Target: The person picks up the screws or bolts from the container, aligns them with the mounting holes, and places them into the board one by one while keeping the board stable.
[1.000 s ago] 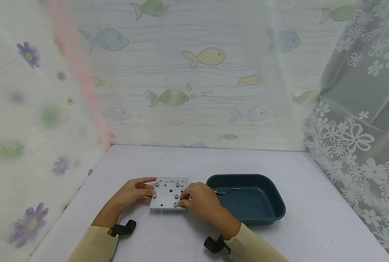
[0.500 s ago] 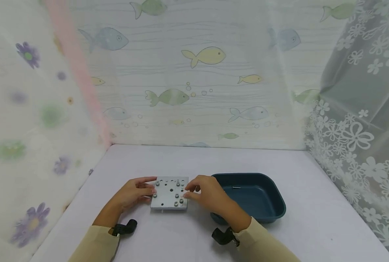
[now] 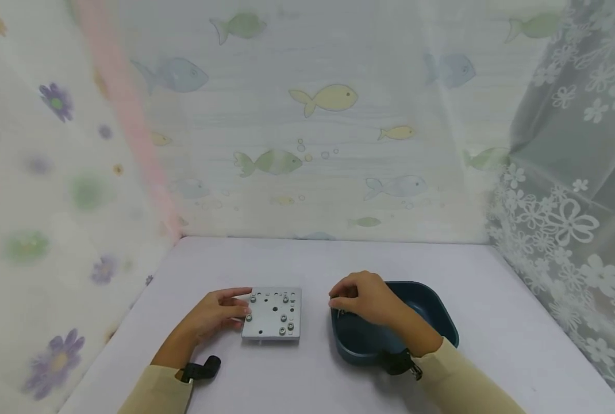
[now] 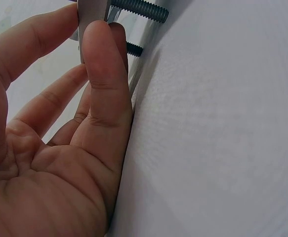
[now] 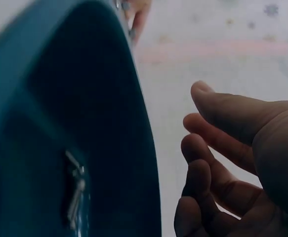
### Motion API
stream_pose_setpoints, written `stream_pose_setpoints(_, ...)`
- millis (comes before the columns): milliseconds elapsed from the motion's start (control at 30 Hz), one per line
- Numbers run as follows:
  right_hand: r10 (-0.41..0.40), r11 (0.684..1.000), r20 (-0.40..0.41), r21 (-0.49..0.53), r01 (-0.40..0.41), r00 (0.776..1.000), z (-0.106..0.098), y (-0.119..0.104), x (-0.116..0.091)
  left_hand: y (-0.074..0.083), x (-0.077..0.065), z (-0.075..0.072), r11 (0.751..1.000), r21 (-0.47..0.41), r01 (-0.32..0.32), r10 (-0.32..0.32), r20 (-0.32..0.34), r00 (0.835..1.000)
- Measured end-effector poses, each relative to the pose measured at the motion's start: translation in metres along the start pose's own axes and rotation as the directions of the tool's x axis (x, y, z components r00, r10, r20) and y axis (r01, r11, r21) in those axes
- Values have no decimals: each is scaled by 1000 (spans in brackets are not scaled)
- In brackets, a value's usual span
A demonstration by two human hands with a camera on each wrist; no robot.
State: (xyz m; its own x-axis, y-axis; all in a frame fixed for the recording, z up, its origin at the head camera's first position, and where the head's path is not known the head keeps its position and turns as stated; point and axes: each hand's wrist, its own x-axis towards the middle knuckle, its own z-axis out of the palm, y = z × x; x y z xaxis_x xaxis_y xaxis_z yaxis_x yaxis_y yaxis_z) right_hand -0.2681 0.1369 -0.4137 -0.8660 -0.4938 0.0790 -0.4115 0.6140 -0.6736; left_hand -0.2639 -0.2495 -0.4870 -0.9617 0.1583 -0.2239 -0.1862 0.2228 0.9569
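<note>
A square silver metal plate [image 3: 267,329] with holes and several socket-head screws [image 3: 290,326] in it is gripped at its left edge by my left hand [image 3: 211,316]. In the left wrist view the thumb and fingers close on the plate's edge [image 4: 90,29], and threaded screw ends [image 4: 143,10] stick out underneath. My right hand [image 3: 372,299] is over the left part of the dark teal tray [image 3: 356,339], fingers bent. In the right wrist view nothing shows between its thumb and fingertips. Loose screws [image 5: 77,190] lie on the tray's floor, mostly hidden by the hand in the head view.
The plate and tray stand on a white-covered table [image 3: 266,261], with a gap between them. A fish-print curtain [image 3: 318,172] hangs behind, with flowered sheets at both sides. A black wrist camera [image 3: 202,368] sits on the left wrist.
My right hand has left the plate's right side and moved right, over the tray. A screw its fingers covered earlier now shows at the plate's lower right. The left hand keeps its grip.
</note>
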Motion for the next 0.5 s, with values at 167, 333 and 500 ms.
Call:
stream_pose_setpoints(167, 31, 999, 45, 33, -33, 999, -18, 17, -5, -4, 1, 3, 1000, -2, 1, -1, -2, 1000)
stream_pose_setpoints(333, 3, 999, 69, 39, -6, 998, -29, 30, -4, -3, 2, 3, 1000, -5, 11, -12, -31, 999)
stream_pose_setpoints(500, -42, 998, 106, 41, 38, 993, -36, 44, -1, -2, 0, 1, 1000, -12, 13, -14, -32, 999)
